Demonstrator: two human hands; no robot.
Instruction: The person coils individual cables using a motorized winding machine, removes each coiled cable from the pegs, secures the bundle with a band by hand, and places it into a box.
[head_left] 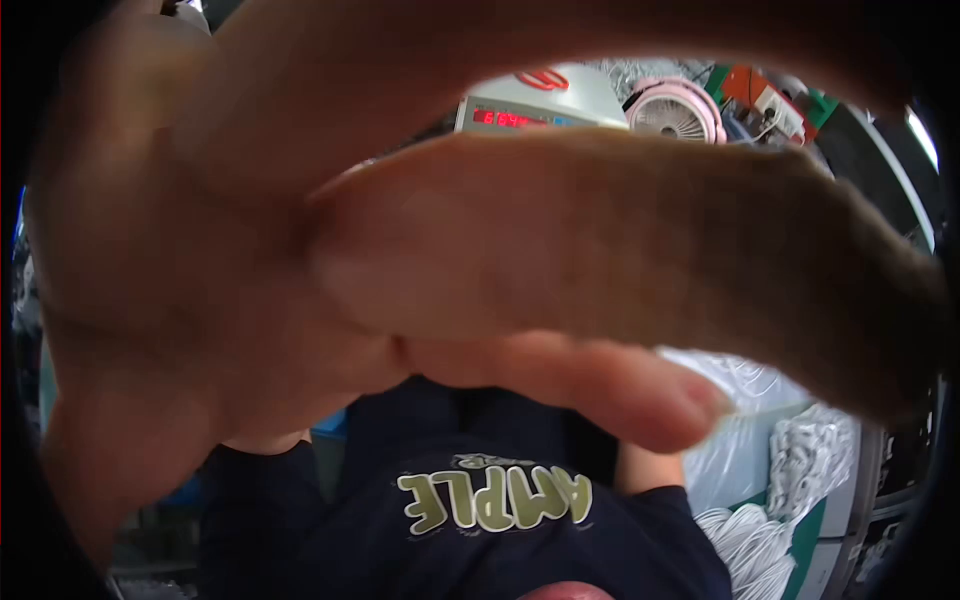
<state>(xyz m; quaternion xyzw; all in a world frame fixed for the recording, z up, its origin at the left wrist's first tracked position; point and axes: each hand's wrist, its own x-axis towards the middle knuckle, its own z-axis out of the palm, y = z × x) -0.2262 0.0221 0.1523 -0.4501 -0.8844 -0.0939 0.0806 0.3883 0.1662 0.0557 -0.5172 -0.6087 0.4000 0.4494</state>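
Observation:
Very near the lens, my left hand fills most of the view, blurred and dark. Its palm side is at the left and its fingers reach right, spread with gaps between them. No held object shows in it. A thick blurred finger crosses the middle; which hand it belongs to is unclear. Of my right arm only a bit of bare forearm shows above a dark sleeve; the right hand is hidden or cannot be told apart. Below is my dark shirt with printed letters.
A scale with a red lit display stands at the top, with a red item on it. Beside it is a pink fan. Lower right are clear plastic bags and coiled white cables.

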